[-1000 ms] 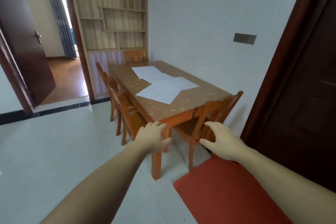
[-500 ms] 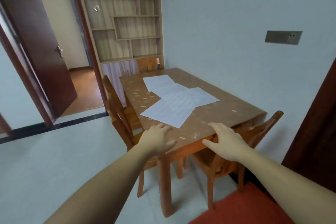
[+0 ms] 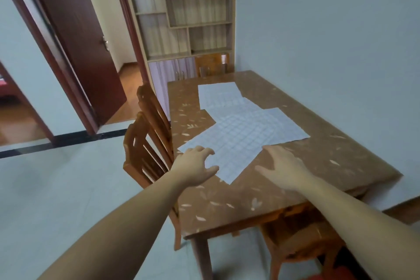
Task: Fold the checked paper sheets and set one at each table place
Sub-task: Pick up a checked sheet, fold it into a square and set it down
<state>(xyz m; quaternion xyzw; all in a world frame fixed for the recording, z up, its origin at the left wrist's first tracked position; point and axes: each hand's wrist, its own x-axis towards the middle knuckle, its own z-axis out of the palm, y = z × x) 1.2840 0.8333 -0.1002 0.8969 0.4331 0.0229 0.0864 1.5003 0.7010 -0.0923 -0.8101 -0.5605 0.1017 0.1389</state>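
Over the checked sheets (image 3: 245,134) both hands (image 3: 195,167) (image 3: 283,169) have now arrived, empty.

Table (image 3: 341,166): stands against the right wall, long side running away from the viewer.
Sheets (image 3: 245,129): on the tabletop, unfolded, overlapping in a loose spread from the far middle toward the near left edge.
Left hand (image 3: 195,166): over the near left corner of the nearest sheet.
Right hand (image 3: 284,168): over bare tabletop just right of that sheet.
Chairs: two at the table's left side, one (image 3: 145,157) nearer, one (image 3: 152,107) behind it; one (image 3: 213,63) at the far end; one (image 3: 302,241) tucked under the near end.
Shelf unit (image 3: 193,11): behind the table, against the back wall.
Door (image 3: 77,36): left of the shelf unit, standing open.
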